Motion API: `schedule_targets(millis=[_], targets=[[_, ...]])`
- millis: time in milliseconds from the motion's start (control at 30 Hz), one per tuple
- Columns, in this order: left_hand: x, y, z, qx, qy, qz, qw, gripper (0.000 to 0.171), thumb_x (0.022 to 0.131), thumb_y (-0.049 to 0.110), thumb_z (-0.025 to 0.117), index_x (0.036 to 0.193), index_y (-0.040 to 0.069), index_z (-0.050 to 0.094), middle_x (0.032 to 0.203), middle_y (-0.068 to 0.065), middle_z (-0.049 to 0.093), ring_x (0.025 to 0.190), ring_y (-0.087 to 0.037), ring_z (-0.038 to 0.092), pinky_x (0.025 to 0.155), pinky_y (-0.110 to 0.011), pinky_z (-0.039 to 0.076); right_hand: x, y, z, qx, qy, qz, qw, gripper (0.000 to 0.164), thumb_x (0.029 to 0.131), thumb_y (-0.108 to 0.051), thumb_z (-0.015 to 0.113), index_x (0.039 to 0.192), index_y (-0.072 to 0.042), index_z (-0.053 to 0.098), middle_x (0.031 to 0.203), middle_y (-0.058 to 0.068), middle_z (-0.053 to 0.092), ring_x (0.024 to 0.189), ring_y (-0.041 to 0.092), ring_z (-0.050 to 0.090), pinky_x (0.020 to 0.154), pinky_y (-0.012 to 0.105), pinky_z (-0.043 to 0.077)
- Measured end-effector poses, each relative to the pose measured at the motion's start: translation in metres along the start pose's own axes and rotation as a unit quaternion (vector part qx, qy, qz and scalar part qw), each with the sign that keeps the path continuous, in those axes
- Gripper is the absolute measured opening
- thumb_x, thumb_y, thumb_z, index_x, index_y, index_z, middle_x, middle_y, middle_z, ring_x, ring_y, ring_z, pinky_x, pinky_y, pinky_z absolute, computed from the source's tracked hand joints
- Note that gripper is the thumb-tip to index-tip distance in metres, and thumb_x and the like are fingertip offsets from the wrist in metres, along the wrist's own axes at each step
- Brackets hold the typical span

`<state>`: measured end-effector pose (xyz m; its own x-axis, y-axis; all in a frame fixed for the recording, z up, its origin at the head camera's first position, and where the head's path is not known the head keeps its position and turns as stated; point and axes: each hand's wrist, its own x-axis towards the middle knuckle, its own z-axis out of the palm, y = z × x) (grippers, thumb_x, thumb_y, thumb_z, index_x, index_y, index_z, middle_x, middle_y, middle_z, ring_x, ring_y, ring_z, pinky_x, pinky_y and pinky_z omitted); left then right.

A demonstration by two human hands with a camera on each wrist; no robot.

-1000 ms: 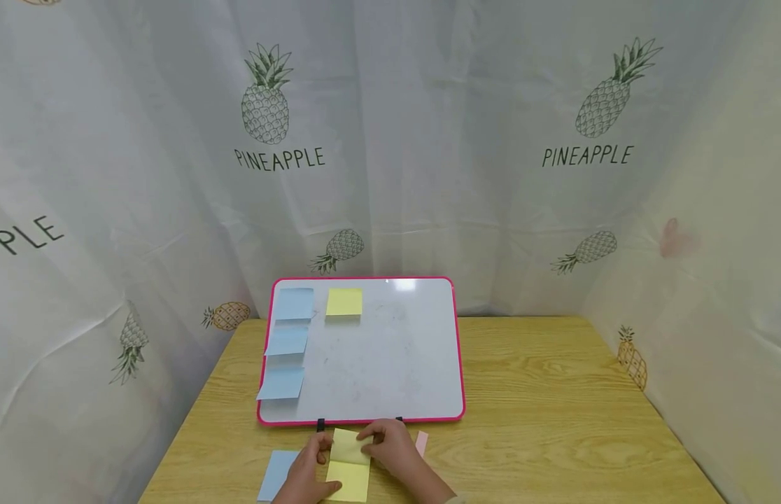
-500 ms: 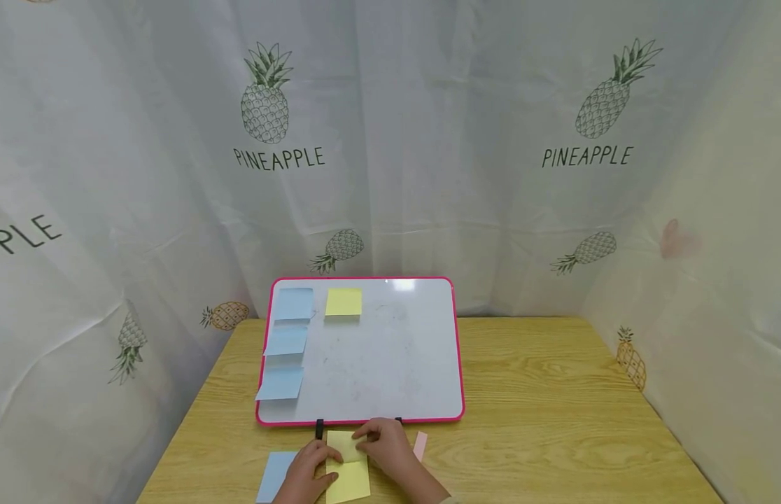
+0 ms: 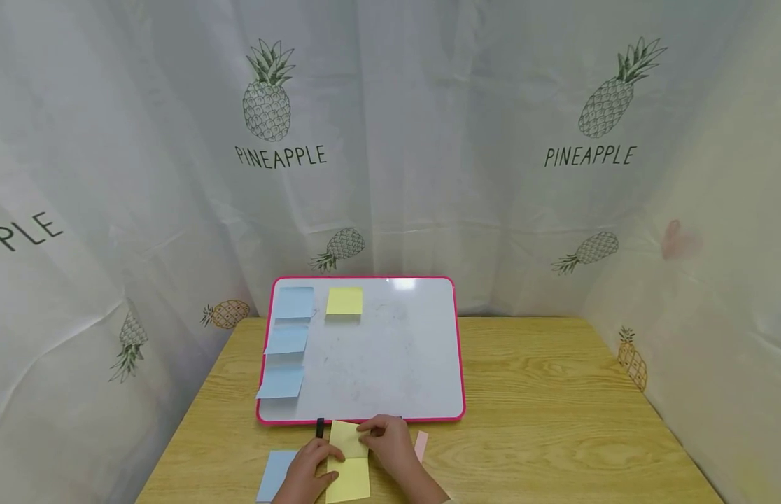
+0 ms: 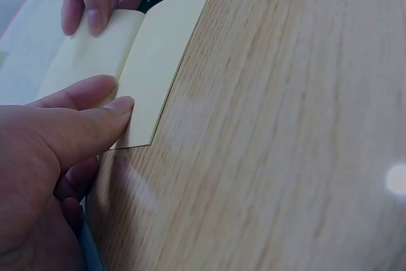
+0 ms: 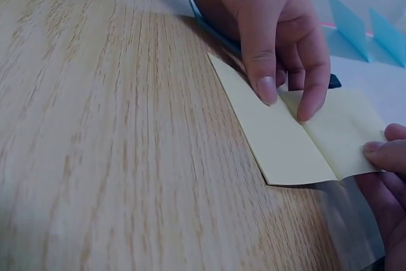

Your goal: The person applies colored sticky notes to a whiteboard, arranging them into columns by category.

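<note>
A yellow sticky note pad (image 3: 353, 480) is at the front of the table, its top sheet (image 3: 345, 439) folded back away from me along a crease. My left hand (image 3: 306, 472) holds the pad at its left side, with the thumb (image 5: 266, 87) on the pad and the index finger (image 5: 313, 96) at the crease. The right hand (image 3: 393, 446) pinches the raised sheet near its far right edge between thumb and fingers. Part of the left hand's fingers is hidden behind the thumb in the left wrist view.
Behind the hands a pink-framed whiteboard (image 3: 384, 364) leans, bearing blue sticky notes (image 3: 294, 302) down its left side and one yellow note (image 3: 344, 301). A blue pad (image 3: 275, 476) lies left of the left hand, a pink strip (image 3: 421, 445) beyond the right wrist. A black foot (image 3: 320, 427) juts forward.
The left hand has shifted from the pad's left edge so its index finger lies at the crease. The right hand keeps pinching the sheet, which has tilted slightly.
</note>
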<state>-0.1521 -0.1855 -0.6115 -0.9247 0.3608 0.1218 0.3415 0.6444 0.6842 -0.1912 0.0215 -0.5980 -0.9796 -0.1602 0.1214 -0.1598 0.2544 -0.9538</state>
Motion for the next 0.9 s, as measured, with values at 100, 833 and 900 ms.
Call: schedule_targets(millis=[100,833,900], targets=[[0.0003,0.0002,0.0005,0.002,0.002,0.003,1.0000,0.022,0.081,0.016,0.078,0.097,0.026,0.066,0.102,0.004,0.054,0.092,-0.020,0.053,0.079,-0.042,0.046,0.0002,-0.0007,-0.0001,-0.001,0.010,0.003,1.000,0.017,0.073,0.008,0.078,0.081,-0.007,0.077,0.073,-0.006,0.062,0.067,0.003,0.054,0.060,0.020,0.048],[0.0009,0.0052,-0.0009,-0.002,0.007,-0.019,0.9998,0.030,0.078,0.015,0.081,0.104,0.023,0.066,0.104,0.003,0.055,0.095,-0.024,0.055,0.081,-0.044,0.047,0.0063,-0.0042,-0.0048,0.050,0.050,0.026,0.997,0.015,0.076,0.005,0.077,0.084,-0.008,0.077,0.077,-0.004,0.064,0.069,0.009,0.058,0.062,0.021,0.050],[0.0008,0.0055,-0.0013,-0.002,0.007,-0.021,0.9998,0.030,0.078,0.015,0.081,0.104,0.023,0.066,0.104,0.003,0.056,0.096,-0.025,0.055,0.081,-0.045,0.048,0.0069,-0.0052,-0.0063,0.057,0.053,0.028,0.997,0.015,0.077,0.004,0.077,0.084,-0.008,0.077,0.076,-0.003,0.064,0.069,0.010,0.058,0.062,0.022,0.050]])
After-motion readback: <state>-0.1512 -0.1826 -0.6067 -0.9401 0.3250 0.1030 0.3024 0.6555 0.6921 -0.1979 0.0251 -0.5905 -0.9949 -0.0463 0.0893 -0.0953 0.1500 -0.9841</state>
